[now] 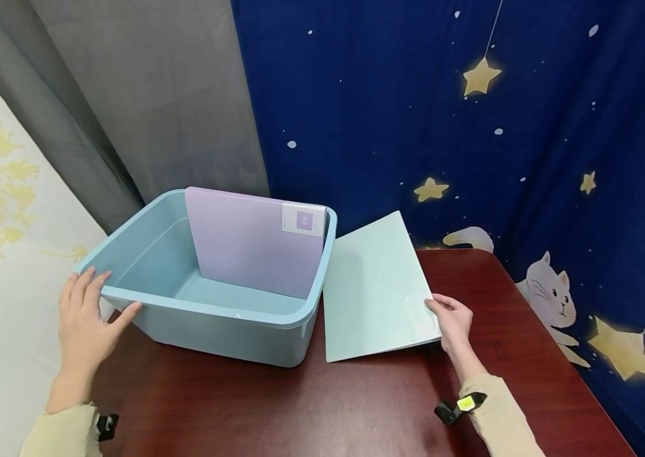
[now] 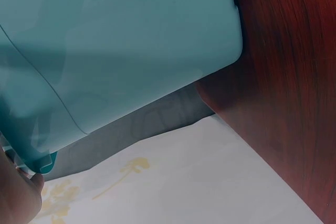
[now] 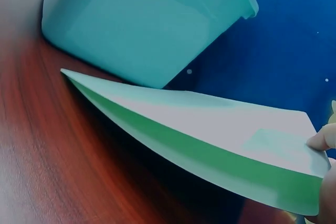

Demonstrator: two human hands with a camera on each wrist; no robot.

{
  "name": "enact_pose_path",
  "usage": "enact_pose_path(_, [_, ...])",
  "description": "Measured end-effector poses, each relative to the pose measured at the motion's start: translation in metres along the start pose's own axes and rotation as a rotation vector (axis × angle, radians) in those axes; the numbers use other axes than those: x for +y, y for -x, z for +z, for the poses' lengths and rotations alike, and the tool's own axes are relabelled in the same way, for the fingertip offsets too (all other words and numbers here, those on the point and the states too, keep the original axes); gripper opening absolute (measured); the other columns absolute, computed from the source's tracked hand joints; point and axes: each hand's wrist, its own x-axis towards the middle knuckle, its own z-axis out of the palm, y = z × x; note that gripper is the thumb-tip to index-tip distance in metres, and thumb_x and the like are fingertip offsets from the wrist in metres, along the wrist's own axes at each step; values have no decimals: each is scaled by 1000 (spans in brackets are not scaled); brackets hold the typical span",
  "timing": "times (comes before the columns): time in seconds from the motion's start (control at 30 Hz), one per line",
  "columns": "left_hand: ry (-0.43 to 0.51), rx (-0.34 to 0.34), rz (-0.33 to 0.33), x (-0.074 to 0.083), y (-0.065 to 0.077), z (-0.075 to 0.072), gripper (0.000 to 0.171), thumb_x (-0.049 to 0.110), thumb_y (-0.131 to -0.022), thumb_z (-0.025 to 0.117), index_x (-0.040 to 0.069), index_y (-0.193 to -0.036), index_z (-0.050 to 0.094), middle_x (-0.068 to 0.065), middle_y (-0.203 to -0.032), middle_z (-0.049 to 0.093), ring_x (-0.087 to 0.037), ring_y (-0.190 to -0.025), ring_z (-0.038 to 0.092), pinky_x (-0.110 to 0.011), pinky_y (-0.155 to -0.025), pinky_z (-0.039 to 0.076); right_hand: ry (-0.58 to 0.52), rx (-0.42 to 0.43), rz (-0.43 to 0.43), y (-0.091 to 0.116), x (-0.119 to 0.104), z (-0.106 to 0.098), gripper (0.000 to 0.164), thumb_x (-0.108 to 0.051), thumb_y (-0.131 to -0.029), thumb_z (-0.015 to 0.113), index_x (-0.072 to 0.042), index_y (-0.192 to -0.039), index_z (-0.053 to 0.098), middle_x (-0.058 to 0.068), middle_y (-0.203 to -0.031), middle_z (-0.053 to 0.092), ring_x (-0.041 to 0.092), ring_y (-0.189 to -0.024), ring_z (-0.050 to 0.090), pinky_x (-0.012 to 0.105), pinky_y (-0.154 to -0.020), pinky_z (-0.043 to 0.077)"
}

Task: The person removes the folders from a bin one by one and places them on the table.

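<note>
A light blue plastic tub stands on the table. My left hand holds its near left corner, fingers over the rim and thumb along the front; in the left wrist view only a bit of that hand shows at the rim. My right hand pinches the right edge of a pale mint green folder, thumb on top. In the right wrist view the folder slants, its near edge gaping to show a greener inside. Inside the tub a lilac file folder with a white label leans upright.
The dark red wooden table runs to a right edge and a back corner. Behind it hang a grey curtain and a navy one with stars and a cat. White patterned cloth hangs at the left.
</note>
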Motion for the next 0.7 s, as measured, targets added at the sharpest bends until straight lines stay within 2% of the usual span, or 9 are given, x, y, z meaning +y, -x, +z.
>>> enact_pose_path(0.1, [0,0,-3,0,0,0,97,75,-71,50,-8,-121,48,-31,-131,37,-43,-130,20,-46,-109,9,72,3,-25,-2,4,1,27,-4,-75,69,7,-99,65,-15,-60,58,-1,-61,54,15,-58,42])
enact_pose_path(0.3, [0,7,-1,1,0,1,96,74,-71,49,-8,-121,48,-31,-131,37,-43,-130,20,-46,-109,10,221,-22,-50,-6,11,1,30,-9,-76,69,6,-102,65,-7,-69,62,-3,-62,53,14,-58,43])
enact_pose_path(0.7, [18,13,-20,2,0,0,95,73,-70,52,-7,-122,49,-30,-132,38,-41,-131,19,-45,-109,10,364,-189,-6,-18,16,-12,36,-11,-76,68,9,-106,61,-1,-76,66,-2,-63,52,17,-59,42])
